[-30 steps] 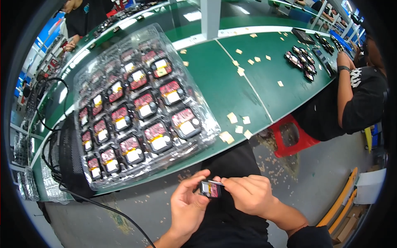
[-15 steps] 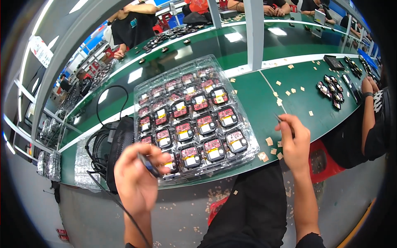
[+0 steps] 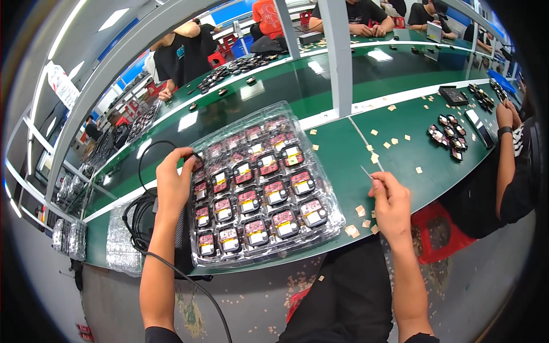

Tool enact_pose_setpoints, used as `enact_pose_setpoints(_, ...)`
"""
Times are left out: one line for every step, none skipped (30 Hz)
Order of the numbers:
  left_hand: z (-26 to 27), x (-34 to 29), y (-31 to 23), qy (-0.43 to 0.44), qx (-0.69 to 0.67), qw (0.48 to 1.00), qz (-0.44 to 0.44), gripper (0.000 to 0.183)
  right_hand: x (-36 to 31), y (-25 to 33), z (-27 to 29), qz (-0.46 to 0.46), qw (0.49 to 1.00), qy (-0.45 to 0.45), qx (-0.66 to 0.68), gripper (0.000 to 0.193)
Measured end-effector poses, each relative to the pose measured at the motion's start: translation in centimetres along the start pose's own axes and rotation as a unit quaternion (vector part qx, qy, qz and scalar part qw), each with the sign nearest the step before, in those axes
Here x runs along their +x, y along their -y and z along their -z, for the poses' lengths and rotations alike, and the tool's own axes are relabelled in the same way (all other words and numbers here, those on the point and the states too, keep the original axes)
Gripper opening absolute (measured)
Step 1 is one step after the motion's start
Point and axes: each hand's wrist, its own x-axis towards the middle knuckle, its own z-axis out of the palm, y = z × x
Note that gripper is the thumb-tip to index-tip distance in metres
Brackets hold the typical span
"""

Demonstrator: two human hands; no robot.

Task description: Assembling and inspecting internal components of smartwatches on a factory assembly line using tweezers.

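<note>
At the far left edge of the clear plastic tray [image 3: 266, 260], my left hand [image 3: 174, 178] pinches a small dark-rimmed electronic module [image 3: 198, 162] between thumb and fingers. Part of that module is hidden by the fingertips. Rows of similar modules, red with white and yellow parts inside black frames, sit in the tray's pockets, such as one module [image 3: 313, 212] at the near right corner. To the right of the tray, my right hand [image 3: 391, 207] is closed round thin pointed tweezers [image 3: 366, 172], held above the green table with the tip pointing away from me.
Black cables [image 3: 134, 220] and a dark mesh bag lie left of the tray, by stacked clear trays [image 3: 123, 243]. Small paper bits [image 3: 360, 211] dot the green table [image 3: 400, 166]. A metal post [image 3: 337, 68] rises behind. Co-workers sit opposite and at the right, near more modules [image 3: 449, 137].
My left hand has moved forward from the near edge to the tray's far left, carrying the module. My right hand has lowered slightly, still holding the tweezers. The view has shifted.
</note>
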Motion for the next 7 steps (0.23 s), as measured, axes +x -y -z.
enact_pose_setpoints(-0.31,-0.19,0.27,-0.005,0.011,1.0,-0.027,0.019,-0.1,-0.06,0.03,0.01,1.0,0.001,0.002,0.015)
enact_pose_setpoints(-0.35,-0.3,0.47,0.02,0.056,0.996,-0.063,0.016,-0.08,0.02,0.04,0.012,1.0,0.001,0.005,0.014)
enact_pose_setpoints(-0.58,-0.37,0.63,0.023,0.048,0.996,-0.066,0.016,-0.07,-0.05,-0.04,0.009,1.0,-0.004,-0.002,0.014)
enact_pose_setpoints(-0.95,-0.35,0.71,0.025,0.027,0.998,-0.051,0.016,-0.01,-0.19,-0.07,0.012,1.0,-0.004,0.002,0.013)
enact_pose_setpoints(-1.28,-0.37,0.78,0.029,0.005,0.999,-0.037,0.017,-0.01,-0.25,-0.04,0.014,1.0,-0.004,0.004,0.013)
enact_pose_setpoints(-1.21,-0.42,0.69,0.039,0.037,0.998,-0.039,0.018,-0.1,-0.13,0.02,0.002,1.0,0.0,0.002,0.013)
enact_pose_setpoints(-1.05,-0.36,0.96,0.05,0.067,0.995,-0.06,0.021,-0.1,-0.07,0.04,0.012,1.0,-0.001,-0.003,0.014)
